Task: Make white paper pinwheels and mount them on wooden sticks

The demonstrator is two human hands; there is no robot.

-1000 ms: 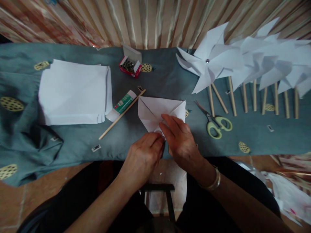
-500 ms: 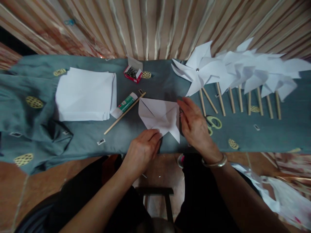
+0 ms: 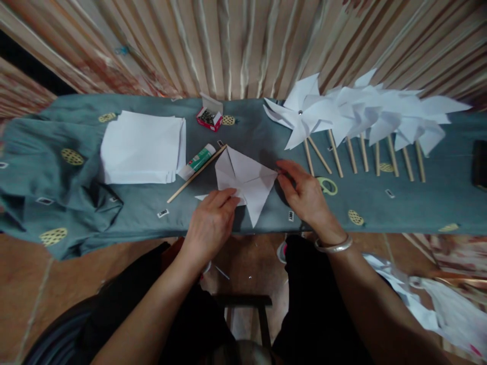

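Note:
A white paper pinwheel, cut into blades, lies in front of me on the cloth. My left hand is closed on its lower left part, with fingers near the middle covering some of the folds. At the right corner, my right hand pinches the paper tip between thumb and forefinger. A thin wooden stick lies slantwise to the left, its upper end by the pinwheel's top corner. Beside the stick rests a green and white glue stick. Green-handled scissors are partly hidden behind my right hand.
A stack of white paper sits at the left. Farther back stands an open red box of small metal pins. Several finished pinwheels on sticks overlap along the right. A teal cloth covers the table, with a pleated curtain behind.
The paper has turned clockwise, so one point now faces down towards me. My left hand has shifted left with it; my right hand stays by the right corner. The view has moved slightly.

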